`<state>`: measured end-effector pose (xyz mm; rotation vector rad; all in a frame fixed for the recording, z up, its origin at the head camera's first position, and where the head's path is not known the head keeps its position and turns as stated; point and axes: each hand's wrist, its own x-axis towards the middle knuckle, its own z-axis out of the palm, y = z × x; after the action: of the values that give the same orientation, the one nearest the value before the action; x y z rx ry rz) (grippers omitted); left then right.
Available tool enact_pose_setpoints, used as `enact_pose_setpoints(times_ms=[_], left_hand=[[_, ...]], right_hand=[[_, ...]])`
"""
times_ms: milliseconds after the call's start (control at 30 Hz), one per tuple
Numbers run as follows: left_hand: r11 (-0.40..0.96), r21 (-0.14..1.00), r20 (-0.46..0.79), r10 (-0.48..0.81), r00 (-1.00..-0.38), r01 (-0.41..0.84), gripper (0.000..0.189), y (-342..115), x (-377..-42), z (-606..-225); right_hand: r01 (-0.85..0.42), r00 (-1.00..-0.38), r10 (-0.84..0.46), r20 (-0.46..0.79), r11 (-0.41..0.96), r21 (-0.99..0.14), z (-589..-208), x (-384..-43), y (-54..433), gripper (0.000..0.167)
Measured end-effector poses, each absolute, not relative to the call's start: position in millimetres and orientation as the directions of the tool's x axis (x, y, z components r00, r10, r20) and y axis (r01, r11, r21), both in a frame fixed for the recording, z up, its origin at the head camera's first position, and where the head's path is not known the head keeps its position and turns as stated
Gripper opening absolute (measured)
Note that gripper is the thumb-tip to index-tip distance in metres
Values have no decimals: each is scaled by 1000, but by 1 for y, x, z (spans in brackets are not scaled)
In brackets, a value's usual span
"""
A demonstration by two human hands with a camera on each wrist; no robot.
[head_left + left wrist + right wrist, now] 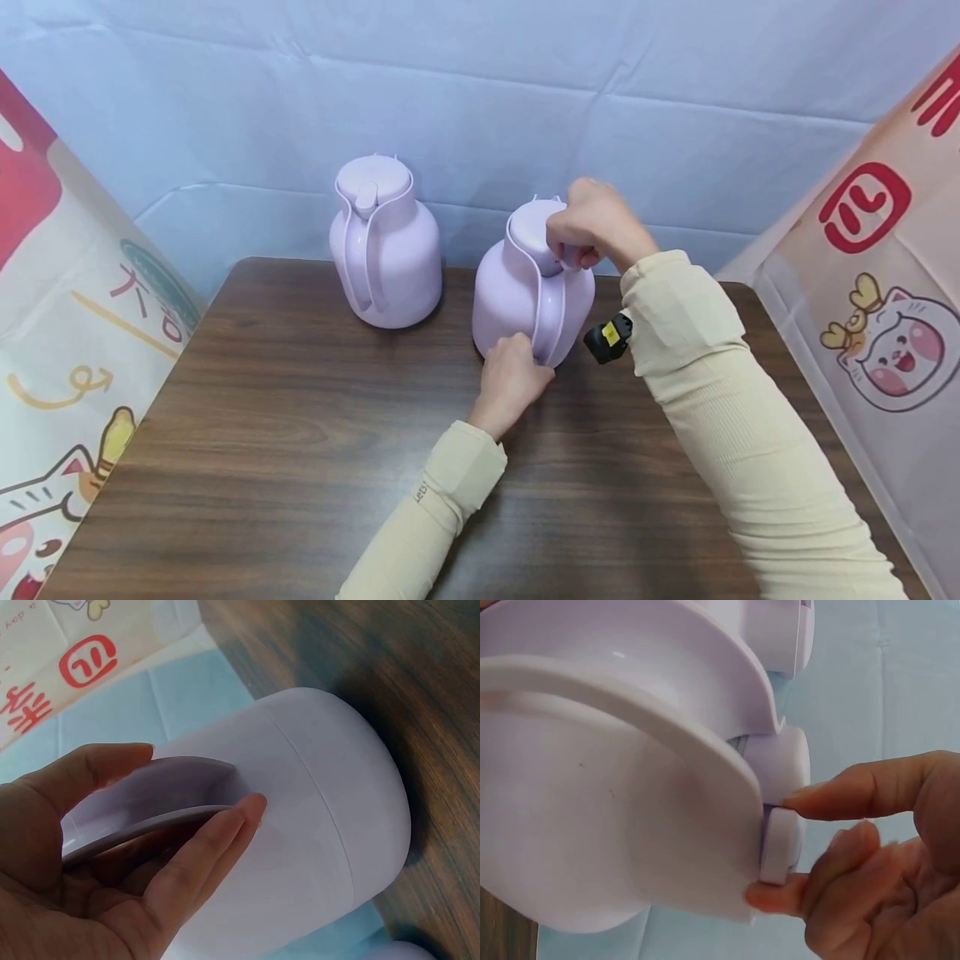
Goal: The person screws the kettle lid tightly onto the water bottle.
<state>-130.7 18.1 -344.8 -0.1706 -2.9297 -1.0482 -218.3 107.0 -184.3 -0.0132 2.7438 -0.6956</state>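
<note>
A lilac thermos jug [497,287] stands upright on the wooden table, right of centre in the head view. My left hand [512,382] holds the lower part of its looped handle [195,814], thumb on one side and fingers on the other. At the top, my right hand [603,223] pinches the jug's lid [786,765] by its raised tab [781,844]. The thumb lies on the lid's edge, and a fingertip touches the tab's other side by the rim. The head view hides the tab behind the right hand.
A second lilac thermos jug [408,267] stands upright to the left, its lid on. Behind the brown wooden table [315,433] hangs a pale blue cloth [480,108]. Printed cartoon sheets [892,350] flank both sides. A small black device [609,337] sits at the right cuff.
</note>
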Motion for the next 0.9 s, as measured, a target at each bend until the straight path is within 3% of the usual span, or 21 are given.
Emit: enact_pose_setpoints(times_ms=[467,900], left_hand=[[787,607,44,107,-993,112,29,23,-129,-344],[791,602,42,104,-994,108,28,25,-129,-345]], right_hand=[[142,-900,-113,-422,838,-527,-174,-219,118,12],[113,-885,-128,-447,873,-474,-174,-217,123,19]])
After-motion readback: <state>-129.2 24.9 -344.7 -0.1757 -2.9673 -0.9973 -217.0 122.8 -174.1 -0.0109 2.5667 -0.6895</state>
